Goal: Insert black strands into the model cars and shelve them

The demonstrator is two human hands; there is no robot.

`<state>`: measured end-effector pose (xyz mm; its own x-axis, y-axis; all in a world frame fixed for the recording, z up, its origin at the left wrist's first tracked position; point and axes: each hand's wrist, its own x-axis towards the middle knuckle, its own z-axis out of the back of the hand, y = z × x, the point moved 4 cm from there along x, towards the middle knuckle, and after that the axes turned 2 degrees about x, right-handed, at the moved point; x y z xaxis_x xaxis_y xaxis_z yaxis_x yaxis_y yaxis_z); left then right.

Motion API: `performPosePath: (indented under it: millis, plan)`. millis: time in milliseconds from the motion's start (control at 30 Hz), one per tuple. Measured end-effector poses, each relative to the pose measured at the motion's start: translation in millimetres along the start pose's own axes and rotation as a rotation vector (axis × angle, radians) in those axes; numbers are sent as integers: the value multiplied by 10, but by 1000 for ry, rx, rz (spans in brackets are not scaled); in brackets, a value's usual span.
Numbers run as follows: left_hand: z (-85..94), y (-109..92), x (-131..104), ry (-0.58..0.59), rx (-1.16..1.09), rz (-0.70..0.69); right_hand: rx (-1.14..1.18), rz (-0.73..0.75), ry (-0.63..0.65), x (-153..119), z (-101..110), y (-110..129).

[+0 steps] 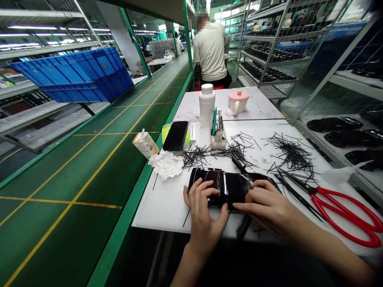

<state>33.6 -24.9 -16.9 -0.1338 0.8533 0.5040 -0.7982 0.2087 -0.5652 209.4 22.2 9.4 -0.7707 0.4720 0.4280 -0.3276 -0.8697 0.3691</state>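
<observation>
A glossy black model car body (pixel 236 185) lies on the white table in front of me. My left hand (pixel 205 211) holds its left part, fingers over the top and thumb at the near edge. My right hand (pixel 266 203) is closed on the car's right part, fingertips near the windshield and near side. Whether it also pinches a small part is hidden. A dark tool (pixel 243 226) pokes out beneath the car at the table's near edge. Thin black strips (pixel 293 153) lie in piles behind the car. Red-handled scissors (pixel 344 211) and black tweezers (pixel 295 191) rest at the right.
Behind the car stand a white bottle (pixel 207 105), a phone (pixel 176 136), a drink carton (pixel 145 144), crumpled tissue (pixel 166 164) and a pink-lidded cup (pixel 238 101). A green conveyor (pixel 98 167) runs along the left. A person (pixel 210 50) sits ahead; racks stand right.
</observation>
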Motion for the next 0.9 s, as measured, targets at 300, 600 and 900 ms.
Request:
performPosePath:
  millis: [300,600,900]
  plan:
    - [-71,-35,24,-55,93,45,10,73,231,106,107,-69]
    - [-71,-33,23,-56,85,40,-69,53,382,181,189,-105]
    - [-68,-31,35,-16,139,4,-168,23,532,285,87,-117]
